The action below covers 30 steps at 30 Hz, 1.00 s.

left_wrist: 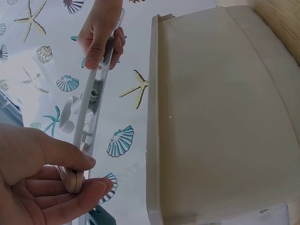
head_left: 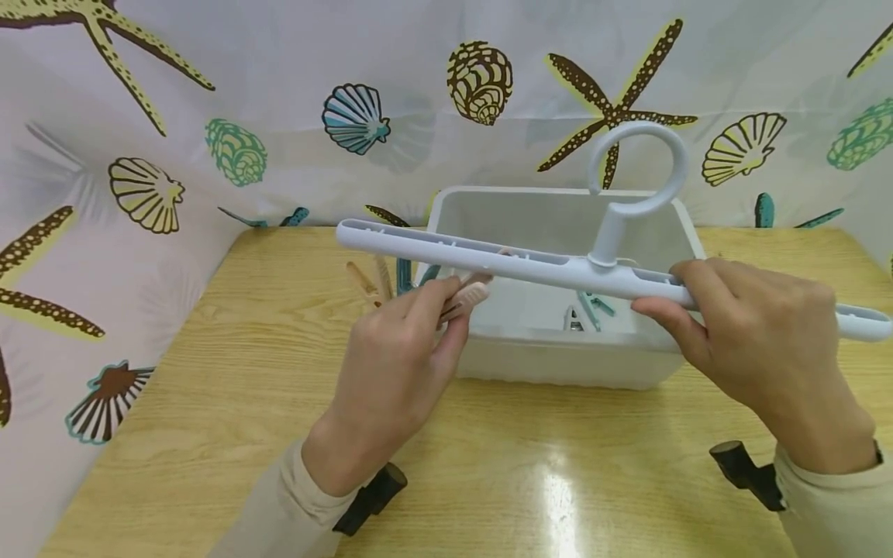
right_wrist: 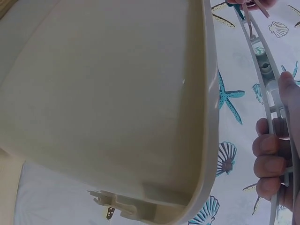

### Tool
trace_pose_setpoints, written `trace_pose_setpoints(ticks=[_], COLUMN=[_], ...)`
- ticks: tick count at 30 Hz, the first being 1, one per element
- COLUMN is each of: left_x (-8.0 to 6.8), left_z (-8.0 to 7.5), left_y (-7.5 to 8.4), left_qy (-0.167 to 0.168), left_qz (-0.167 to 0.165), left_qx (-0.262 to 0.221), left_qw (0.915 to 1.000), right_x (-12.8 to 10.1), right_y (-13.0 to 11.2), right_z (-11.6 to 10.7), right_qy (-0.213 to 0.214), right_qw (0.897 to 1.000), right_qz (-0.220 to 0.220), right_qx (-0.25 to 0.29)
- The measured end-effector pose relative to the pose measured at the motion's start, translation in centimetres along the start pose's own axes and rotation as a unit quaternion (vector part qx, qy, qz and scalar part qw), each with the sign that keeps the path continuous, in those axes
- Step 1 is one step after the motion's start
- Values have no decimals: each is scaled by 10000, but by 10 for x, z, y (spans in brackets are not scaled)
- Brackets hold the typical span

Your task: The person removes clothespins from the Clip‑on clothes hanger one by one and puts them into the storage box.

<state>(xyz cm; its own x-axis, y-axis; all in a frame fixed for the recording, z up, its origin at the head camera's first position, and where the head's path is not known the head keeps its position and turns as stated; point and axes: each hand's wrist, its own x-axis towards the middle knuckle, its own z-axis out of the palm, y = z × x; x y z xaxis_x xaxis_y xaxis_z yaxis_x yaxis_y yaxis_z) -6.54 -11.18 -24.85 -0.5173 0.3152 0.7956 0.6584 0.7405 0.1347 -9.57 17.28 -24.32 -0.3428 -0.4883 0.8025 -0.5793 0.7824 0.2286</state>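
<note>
Grips a hanger with the right hand, fingers wrapped round its smooth, pale, channelled bar, with a round hook just left of that hand. Pinches a pink clip between thumb and fingers of the left hand, close under the bar (touching or merely near, hard to tell). Faces a smooth white tub beyond both hands, round-cornered, with a raised rim. Leaves bare grained table below and between the hands. Shows loose teal clips in the tub from the head only; reveals the row of curled right fingers from the right wrist.
</note>
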Motion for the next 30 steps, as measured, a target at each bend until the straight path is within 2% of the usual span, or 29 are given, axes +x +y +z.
trace_pose_setpoints(ticks=[6, 30], left_x=[0, -1], left_z=[-3, -6], left_y=[2, 2], left_qy=[-225, -277], left_qz=[-186, -211], left_qx=[37, -25], left_qw=[9996, 9994], right_x=[-1, -1], right_y=[0, -2], right_z=[1, 0], right_qy=[-31, -148], right_qw=[10000, 9999], right_qz=[-3, -34], right_qx=[11, 31])
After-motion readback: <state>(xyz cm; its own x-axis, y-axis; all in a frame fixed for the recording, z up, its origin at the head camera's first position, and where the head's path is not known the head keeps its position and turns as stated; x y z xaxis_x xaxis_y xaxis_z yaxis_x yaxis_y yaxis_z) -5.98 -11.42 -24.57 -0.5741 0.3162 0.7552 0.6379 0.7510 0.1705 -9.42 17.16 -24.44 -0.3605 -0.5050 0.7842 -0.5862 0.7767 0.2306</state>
